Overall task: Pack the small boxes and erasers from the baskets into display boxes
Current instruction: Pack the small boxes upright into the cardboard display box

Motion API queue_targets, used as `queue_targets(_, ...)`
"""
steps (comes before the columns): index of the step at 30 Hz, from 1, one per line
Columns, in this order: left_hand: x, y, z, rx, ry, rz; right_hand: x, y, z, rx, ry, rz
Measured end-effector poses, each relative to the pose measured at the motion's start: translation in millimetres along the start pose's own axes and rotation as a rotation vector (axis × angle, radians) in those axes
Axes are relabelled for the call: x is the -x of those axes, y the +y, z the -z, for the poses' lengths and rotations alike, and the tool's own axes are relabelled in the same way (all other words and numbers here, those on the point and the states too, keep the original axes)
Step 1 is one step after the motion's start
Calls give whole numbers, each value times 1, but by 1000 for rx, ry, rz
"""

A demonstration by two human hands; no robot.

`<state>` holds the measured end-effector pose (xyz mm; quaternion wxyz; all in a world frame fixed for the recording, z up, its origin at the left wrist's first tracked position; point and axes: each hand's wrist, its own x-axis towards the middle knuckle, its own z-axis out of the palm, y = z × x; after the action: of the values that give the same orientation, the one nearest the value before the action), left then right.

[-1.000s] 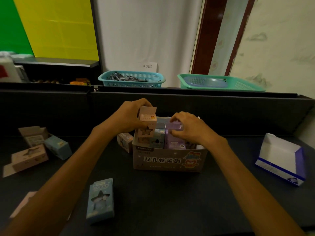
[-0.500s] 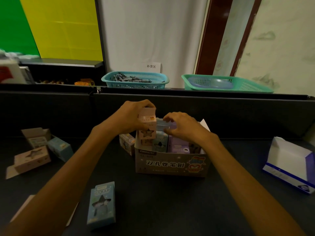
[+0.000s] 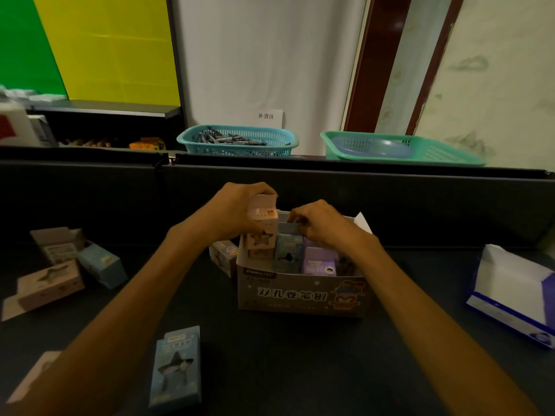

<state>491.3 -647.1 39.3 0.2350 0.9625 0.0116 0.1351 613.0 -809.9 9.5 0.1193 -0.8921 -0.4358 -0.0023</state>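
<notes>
A printed cardboard display box (image 3: 300,295) stands on the dark table in front of me. My left hand (image 3: 231,211) grips an upright pink small box (image 3: 262,232) with a star cut-out at the display box's left end. Beside it stands a blue small box (image 3: 288,250), whose top flap my right hand (image 3: 321,223) pinches. A purple small box (image 3: 319,261) sits to the right inside the display box. Loose small boxes lie on the table: a blue one (image 3: 175,367) near me and a grey one (image 3: 223,256) just left of the display box.
Pink and blue boxes (image 3: 51,283) lie at the far left with an open one (image 3: 57,244). A white and blue display box (image 3: 510,292) sits at the right. Behind a dark partition (image 3: 300,187) stand a teal basket (image 3: 237,141) of pens and a green basket (image 3: 399,148).
My right hand has moved left from the purple box to the blue box's top flap. My left hand keeps its hold on the pink box.
</notes>
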Motion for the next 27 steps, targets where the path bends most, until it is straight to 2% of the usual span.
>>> queue_targets(6, -12, -4, -14, -112, -91, 50, 1, 1, -2, -13, 21, 5)
queue_targets(10, -13, -2, -21, -318, -104, 113, 4, -1, 0, -12, 30, 18)
queue_targets(14, -16, 9, -23, -559, -147, 85, 7, -5, 2, 6, 43, 32)
queue_targets(17, -18, 13, -28, -643, -183, 68, 11, -7, 5, 0, 59, 40)
queue_targets(20, -17, 12, -32, -624, -161, 47, 20, -5, 9, -10, 84, 34)
queue_targets(27, -3, 5, -18, -325, 13, 45, 46, -3, 20, -37, 162, 2)
